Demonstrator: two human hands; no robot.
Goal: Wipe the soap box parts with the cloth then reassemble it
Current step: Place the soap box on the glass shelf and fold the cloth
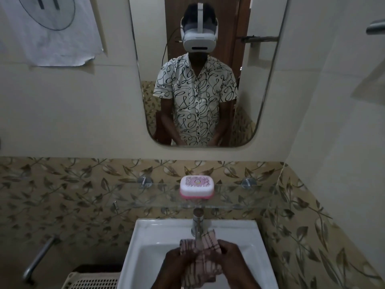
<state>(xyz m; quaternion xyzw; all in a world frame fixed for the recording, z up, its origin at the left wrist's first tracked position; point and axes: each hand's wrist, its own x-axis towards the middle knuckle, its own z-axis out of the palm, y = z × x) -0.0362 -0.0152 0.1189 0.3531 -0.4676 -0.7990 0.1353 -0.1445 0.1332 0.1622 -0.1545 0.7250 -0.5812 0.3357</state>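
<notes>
A closed soap box [197, 187] sits on a glass shelf [239, 197] above the sink [145, 236].

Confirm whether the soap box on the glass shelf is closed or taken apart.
Closed. The soap box stands on the glass shelf with its white lid seated on the pink base, no parts separate.

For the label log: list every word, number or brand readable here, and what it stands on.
No legible text anywhere.
Soap box lid: pink pattern and round emblem, too blurred to read.
Paper sheet, top left: drawn oval and bars, no words.
Headset in mirror: no readable brand.
</notes>
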